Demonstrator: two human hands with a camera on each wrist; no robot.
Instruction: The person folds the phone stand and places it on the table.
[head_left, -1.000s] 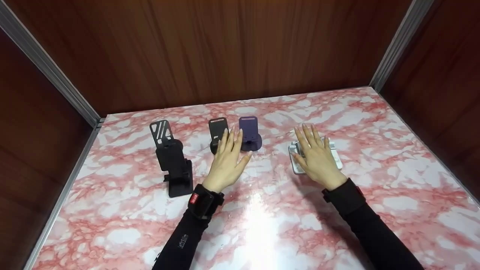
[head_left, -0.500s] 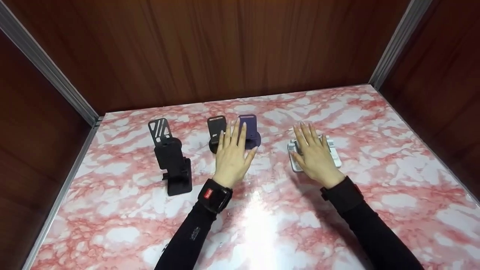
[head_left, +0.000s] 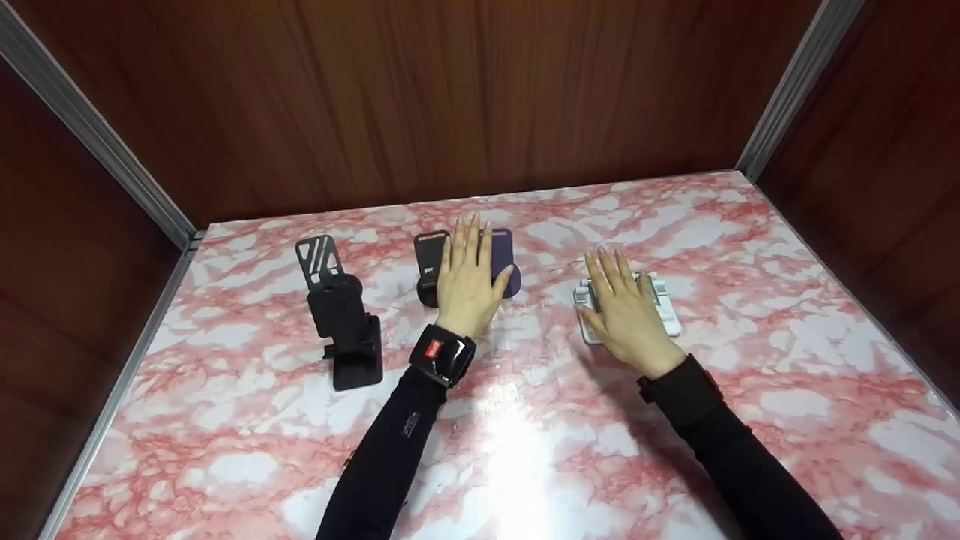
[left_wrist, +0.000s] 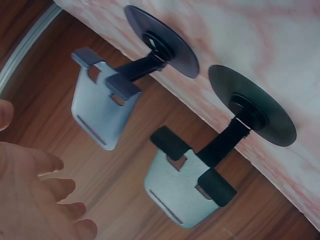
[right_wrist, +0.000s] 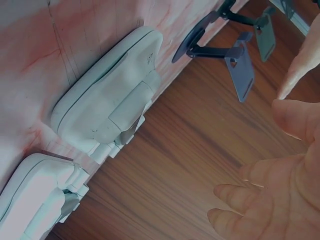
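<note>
left hand [head_left: 468,281]: flat, fingers straight and close together, holding nothing; hovers over the gap between the two round-base stands, fingertips past their plates (contact not clear in the head view).
left wrist view: fingers [left_wrist: 42,162] loose and apart from both stands.
black stand [head_left: 431,264]: upright on a round base, just left of the left hand.
purple stand [head_left: 504,259]: upright, round base, just right of the black one, partly covered by the hand.
right hand [head_left: 626,313]: open, fingers spread, holding nothing; over the white folded stands [head_left: 666,307] lying flat side by side on the table.
right wrist view: palm off the white stands [right_wrist: 107,100].
tall black stand [head_left: 341,315]: far left, well apart from the hands.
table [head_left: 225,420]: pink marble pattern.
</note>
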